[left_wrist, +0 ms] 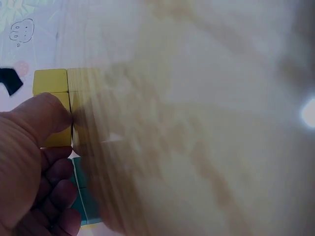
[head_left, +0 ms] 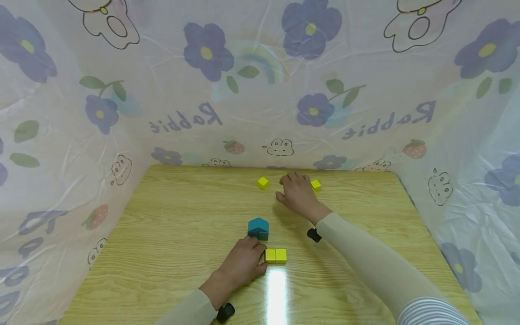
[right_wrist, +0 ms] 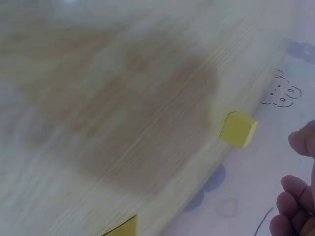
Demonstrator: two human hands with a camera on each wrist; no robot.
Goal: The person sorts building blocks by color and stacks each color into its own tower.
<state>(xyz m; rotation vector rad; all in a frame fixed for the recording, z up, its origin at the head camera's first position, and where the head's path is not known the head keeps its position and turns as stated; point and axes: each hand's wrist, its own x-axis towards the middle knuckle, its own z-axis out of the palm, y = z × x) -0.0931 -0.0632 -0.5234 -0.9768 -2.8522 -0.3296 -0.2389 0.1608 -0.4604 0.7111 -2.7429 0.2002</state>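
My left hand [head_left: 241,259] rests on the table beside two yellow cubes [head_left: 276,256] set side by side. Its fingertips are right at the near side of the teal blocks [head_left: 258,227], which have a pointed far end. In the left wrist view the thumb lies across a yellow cube [left_wrist: 50,81], and loosely curled fingers sit against the teal blocks [left_wrist: 88,201]. Toward the back, my right hand [head_left: 298,194] is over the table with fingers bent loosely and nothing in them. It lies between a single yellow cube [head_left: 263,183] and more yellow blocks [head_left: 315,184], partly hidden behind it.
The wooden table [head_left: 183,212] is enclosed at the back and sides by a printed curtain [head_left: 252,104]. Each wrist wears a black camera, one at the left cuff [head_left: 225,312] and one at the right cuff [head_left: 313,235]. Light glares off the table front.
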